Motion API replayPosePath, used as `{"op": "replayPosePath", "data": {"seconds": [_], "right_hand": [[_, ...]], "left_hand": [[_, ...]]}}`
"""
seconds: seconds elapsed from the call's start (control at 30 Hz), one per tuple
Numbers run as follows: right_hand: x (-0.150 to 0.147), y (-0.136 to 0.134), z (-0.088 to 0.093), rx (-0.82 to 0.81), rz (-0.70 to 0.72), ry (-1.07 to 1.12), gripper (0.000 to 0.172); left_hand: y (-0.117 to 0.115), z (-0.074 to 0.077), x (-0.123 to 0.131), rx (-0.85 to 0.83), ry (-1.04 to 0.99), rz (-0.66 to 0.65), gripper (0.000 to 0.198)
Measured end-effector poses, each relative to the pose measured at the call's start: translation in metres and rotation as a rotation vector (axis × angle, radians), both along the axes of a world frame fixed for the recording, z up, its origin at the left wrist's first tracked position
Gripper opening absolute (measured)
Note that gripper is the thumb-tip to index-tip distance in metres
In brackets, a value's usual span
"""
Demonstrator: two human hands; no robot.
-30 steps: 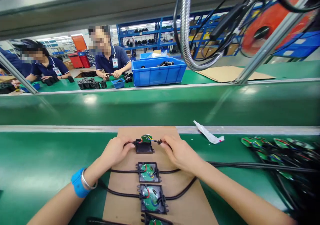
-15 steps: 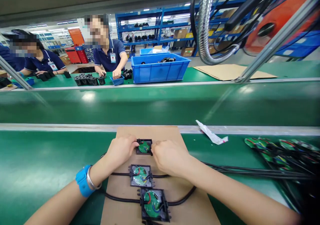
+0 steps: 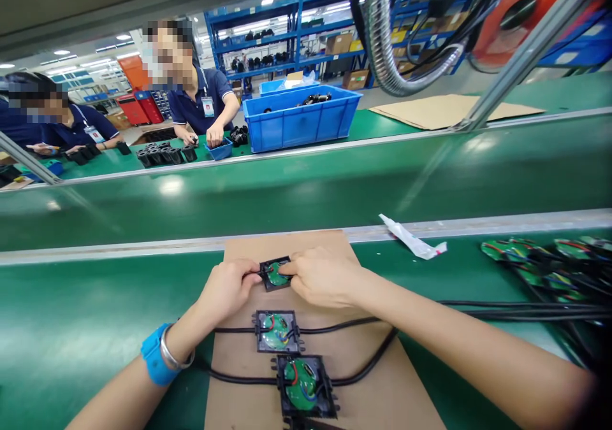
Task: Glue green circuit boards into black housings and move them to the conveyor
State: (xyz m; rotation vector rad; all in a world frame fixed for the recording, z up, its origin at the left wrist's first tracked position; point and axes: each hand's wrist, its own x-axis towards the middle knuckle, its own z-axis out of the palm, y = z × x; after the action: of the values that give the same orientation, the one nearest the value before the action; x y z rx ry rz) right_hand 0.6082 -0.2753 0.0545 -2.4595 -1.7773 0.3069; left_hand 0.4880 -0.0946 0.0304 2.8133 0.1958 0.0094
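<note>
A small black square housing (image 3: 268, 284) with a round green circuit board (image 3: 276, 276) in it lies at the far part of a cardboard sheet (image 3: 239, 408). My left hand (image 3: 230, 288) pinches a black cable at the housing's left side; its fingertips touch the edge. At the right, my right hand (image 3: 325, 277) is curled against the housing, its index finger pressing on the board. Nearer me lie a second open housing (image 3: 276, 331) and a third (image 3: 306, 387), each with a green board, coloured wires and black cables out both sides.
A pile of green boards with cables (image 3: 549, 267) lies at right on the green bench. A white crumpled strip (image 3: 414, 237) rests near the bench's back rail. Beyond the belt, a co-worker (image 3: 205, 99) reaches into a small blue tray (image 3: 220, 151) beside a large blue bin (image 3: 301, 124).
My right index finger has moved from the housing's right edge onto the board. The housing is now slightly turned. The view has tilted a little.
</note>
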Motion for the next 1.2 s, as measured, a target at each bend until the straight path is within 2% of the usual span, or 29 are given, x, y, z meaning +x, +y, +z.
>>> {"op": "replayPosePath", "data": {"seconds": [0.2,0.43,0.53,0.67,0.73,0.8,0.87,0.97,1.07,1.2], "right_hand": [[-0.007,-0.002,-0.007,0.028,-0.026,0.018,0.036],[-0.014,-0.008,-0.014,0.017,-0.037,0.072,0.035],[-0.017,-0.007,-0.013,0.01,-0.047,0.055,0.032],[-0.022,-0.008,-0.014,0.021,-0.082,0.039,0.031],[-0.024,-0.009,-0.016,0.027,-0.08,0.045,0.031],[-0.025,-0.01,-0.017,0.033,-0.074,0.054,0.031],[-0.025,-0.01,-0.018,0.045,-0.083,0.061,0.032],[-0.021,-0.01,-0.018,0.073,-0.1,0.096,0.031],[-0.014,-0.016,-0.014,0.101,-0.07,0.207,0.03],[-0.005,-0.028,-0.009,0.149,-0.041,0.349,0.047]], "left_hand": [[0.001,0.001,-0.001,0.081,0.024,-0.035,0.022],[-0.022,-0.005,-0.003,0.346,0.104,-0.144,0.026],[-0.028,-0.002,0.004,0.417,0.149,-0.202,0.023],[-0.029,0.008,0.004,0.472,0.159,-0.204,0.023],[-0.03,0.009,-0.002,0.482,0.146,-0.188,0.034],[-0.033,0.005,-0.009,0.478,0.148,-0.182,0.05],[-0.036,0.0,-0.011,0.468,0.167,-0.19,0.058],[-0.037,-0.004,-0.008,0.444,0.187,-0.2,0.057],[-0.034,0.003,-0.006,0.399,0.168,-0.21,0.055],[-0.03,0.013,-0.011,0.334,0.074,-0.195,0.052]]}}
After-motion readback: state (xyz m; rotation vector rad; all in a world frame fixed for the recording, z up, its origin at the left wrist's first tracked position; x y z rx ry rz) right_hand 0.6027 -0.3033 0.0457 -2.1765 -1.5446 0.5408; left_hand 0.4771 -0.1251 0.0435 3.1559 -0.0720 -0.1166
